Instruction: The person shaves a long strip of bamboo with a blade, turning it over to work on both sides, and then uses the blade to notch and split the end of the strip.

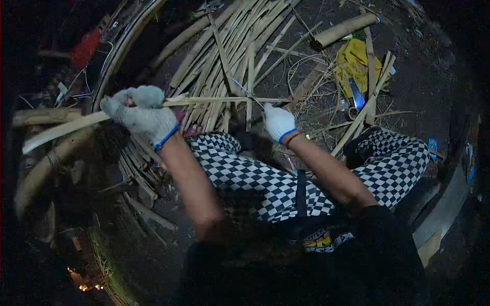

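1. The left hand [140, 115], in a grey knit glove with a blue cuff, is clenched around a long bamboo strip [66, 128], with the fingers curled over the top of it.
2. The right hand [278, 121], in a white glove, is closed in a fist at the strip's other end. It seems to grasp the handle of a thin knife [247, 93], whose blade slants up towards the strip. The handle itself is hidden in the fist.
3. The strip lies roughly level between the two hands, above the knees in checkered trousers [265, 178]. Its pale free end runs well past the left hand towards the dark edge of the view.
4. By its look the strip is light, stiff along its length but springy, and its split edges are likely sharp and splintery. A gloved hold near the worked spot suits it best, because the long free end would sag or whip if it were held far out.
5. Just beyond the hands lies a heap of split bamboo [240, 46], fanned out on the dirt ground [429, 76].
6. Farther off, a short bamboo tube [344, 29] lies near a yellow cloth [357, 61], and a curved bamboo hoop [122, 46] arcs past the left hand.
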Demonstrator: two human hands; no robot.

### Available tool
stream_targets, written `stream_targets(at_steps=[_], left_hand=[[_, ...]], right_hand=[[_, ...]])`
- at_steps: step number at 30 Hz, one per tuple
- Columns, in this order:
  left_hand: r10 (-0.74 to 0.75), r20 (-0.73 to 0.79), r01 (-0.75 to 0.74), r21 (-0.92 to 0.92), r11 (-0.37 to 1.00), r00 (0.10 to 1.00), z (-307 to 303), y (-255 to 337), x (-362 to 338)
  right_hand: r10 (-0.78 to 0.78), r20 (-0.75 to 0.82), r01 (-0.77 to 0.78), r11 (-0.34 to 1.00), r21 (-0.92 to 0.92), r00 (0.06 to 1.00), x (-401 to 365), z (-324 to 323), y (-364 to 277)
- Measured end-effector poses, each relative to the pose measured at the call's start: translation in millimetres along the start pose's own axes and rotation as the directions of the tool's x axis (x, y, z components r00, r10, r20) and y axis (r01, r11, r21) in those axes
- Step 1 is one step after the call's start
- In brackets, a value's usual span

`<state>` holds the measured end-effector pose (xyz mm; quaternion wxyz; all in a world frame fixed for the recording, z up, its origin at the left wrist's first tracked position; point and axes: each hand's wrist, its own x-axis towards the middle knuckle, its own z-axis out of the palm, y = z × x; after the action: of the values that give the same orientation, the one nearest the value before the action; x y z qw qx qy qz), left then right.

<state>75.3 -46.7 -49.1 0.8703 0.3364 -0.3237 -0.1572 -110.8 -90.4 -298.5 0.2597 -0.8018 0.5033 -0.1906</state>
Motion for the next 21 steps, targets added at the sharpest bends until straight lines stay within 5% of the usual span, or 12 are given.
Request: stream_targets(at_steps=[3,4,7,9,11,13,18,19,21], left_hand=[[0.034,-0.004,-0.034,0.081,0.996,0.999,0.4,4.2,-4.8],[-0.004,-0.001,0.004,0.049,0.999,1.0,-2.6,4.4,-0.8],[-0.003,0.095,-0.003,0.062,0.998,0.996,-3.6,1.6,-0.3],[-0.022,0.131,0.016,0.047,0.999,0.991,2.4,6.1,-3.5],[0.01,0.03,-0.009,-0.02,1.0,0.999,14.5,4.9,-6.3],[0.008,-0.042,-0.008,-0.003,1.0,0.999,15.2,2.1,-5.4],[0.047,0.142,-0.047,-0.002,0.999,0.989,0.5,-7.6,10.1],[0.028,0.18,-0.027,-0.008,1.0,0.983,-1.5,-6.7,10.7],[0.041,0.235,-0.036,-0.025,0.999,0.971,-0.6,-2.2,9.4]], right_hand=[[-0.113,0.029,0.115,0.991,-0.068,0.993,-6.5,-35.8,-45.4],[-0.164,-0.108,0.161,0.986,-0.035,0.981,-12.3,-33.5,-52.9],[-0.268,-0.121,0.282,0.952,0.121,0.956,-26.5,-38.0,-46.9],[-0.124,0.05,0.122,0.991,0.05,0.991,-14.5,-19.6,3.2],[0.019,0.041,-0.018,0.999,-0.027,0.999,-2.3,-21.4,7.7],[-0.089,0.022,0.09,0.995,-0.044,0.996,-0.4,-23.0,-11.8],[-0.351,-0.235,0.389,0.91,0.142,0.906,-16.6,-25.5,-18.8],[-0.345,-0.126,0.36,0.925,0.125,0.93,-13.8,-19.5,6.6],[0.039,0.099,-0.034,0.998,-0.051,0.994,4.8,15.3,57.1]])
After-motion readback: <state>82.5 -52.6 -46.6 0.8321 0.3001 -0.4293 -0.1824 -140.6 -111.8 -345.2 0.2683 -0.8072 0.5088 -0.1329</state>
